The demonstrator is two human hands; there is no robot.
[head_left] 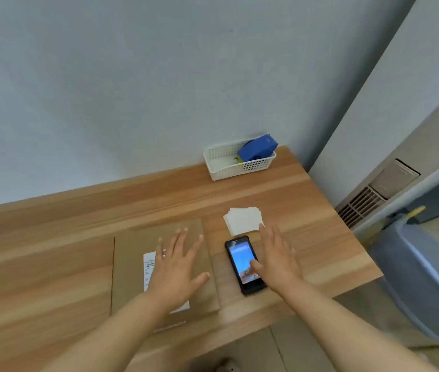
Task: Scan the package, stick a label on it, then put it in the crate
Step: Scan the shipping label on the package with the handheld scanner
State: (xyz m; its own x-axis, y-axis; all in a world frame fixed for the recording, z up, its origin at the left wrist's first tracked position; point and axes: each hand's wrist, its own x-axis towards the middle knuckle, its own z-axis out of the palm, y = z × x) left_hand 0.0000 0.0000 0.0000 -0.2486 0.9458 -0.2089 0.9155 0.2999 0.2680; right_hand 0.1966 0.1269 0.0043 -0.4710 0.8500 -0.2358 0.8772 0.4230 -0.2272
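Observation:
A flat brown cardboard package lies on the wooden table, with a white printed label on its top. My left hand hovers over the package with fingers spread, covering part of that label. A black handheld scanner with a lit screen lies just right of the package. My right hand is spread above it, thumb over the screen. Behind the scanner sits a stack of blank white labels. A white perforated crate stands at the back by the wall.
The crate holds a blue box leaning against its right end. The table's right edge drops to a grey bin on the floor. A wall runs right behind the table.

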